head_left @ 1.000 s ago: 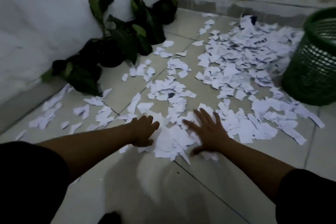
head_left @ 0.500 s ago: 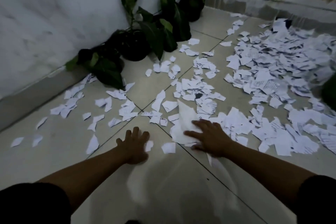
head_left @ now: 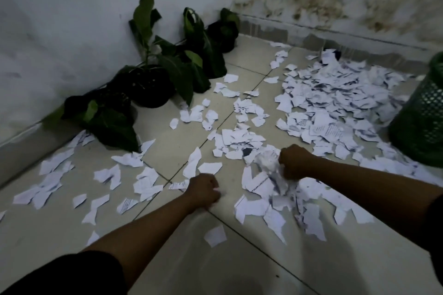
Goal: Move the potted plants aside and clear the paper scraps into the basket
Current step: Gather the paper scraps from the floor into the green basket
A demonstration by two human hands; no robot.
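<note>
I'm seeing the dark-potted leafy plants (head_left: 153, 84) already sitting by the wall. My right hand (head_left: 293, 161) is gripping a crumpled wad of white paper scraps (head_left: 267, 163), left hand (head_left: 203, 190) fingers curling on one scrap. Most torn scraps are still littering the tiled floor (head_left: 239, 268); I'm judging the green mesh basket (head_left: 422, 115) barely fed.

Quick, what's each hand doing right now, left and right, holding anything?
Left hand: fingers curled in a fist low over the floor; a sliver of white shows at them, too little to tell what.
Right hand: gripping a crumpled wad of paper scraps.
</note>
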